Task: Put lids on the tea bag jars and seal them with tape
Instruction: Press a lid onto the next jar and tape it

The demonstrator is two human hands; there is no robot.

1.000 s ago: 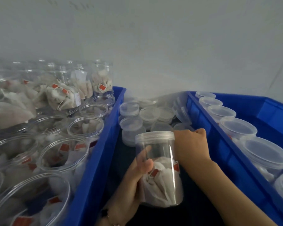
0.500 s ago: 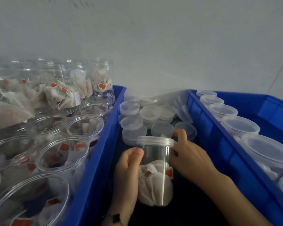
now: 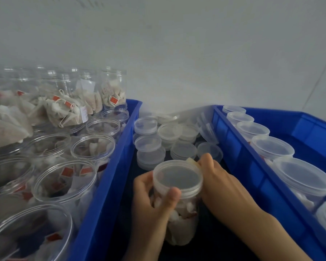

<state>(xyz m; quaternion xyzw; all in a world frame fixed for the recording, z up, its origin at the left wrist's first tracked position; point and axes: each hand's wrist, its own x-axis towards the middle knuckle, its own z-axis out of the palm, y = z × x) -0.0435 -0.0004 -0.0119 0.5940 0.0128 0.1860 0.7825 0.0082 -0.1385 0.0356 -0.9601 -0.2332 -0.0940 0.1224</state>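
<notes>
Since half a second ago the jar (image 3: 179,210) has tipped toward the camera, so its lid (image 3: 177,178) now shows from above, and both hands have shifted up to the rim. Left hand (image 3: 152,202) grips the jar from the left, fingers curled round the body and the thumb pressed against the lid's ribbed edge. Right hand (image 3: 217,178) curls against the far right side of the lid, its fingertips pinching a small pale strip of tape (image 3: 191,161) at the rim. Tea bags (image 3: 181,223) with red tags fill the lower part of the jar, which is held over the dark surface (image 3: 211,240) between two blue bins. Just behind it lie loose spare lids (image 3: 169,131) in stacks. Left bin (image 3: 119,166) holds open jars (image 3: 93,146) of tea bags without lids; right bin (image 3: 239,159) holds a row of jars already capped (image 3: 272,146).
</notes>
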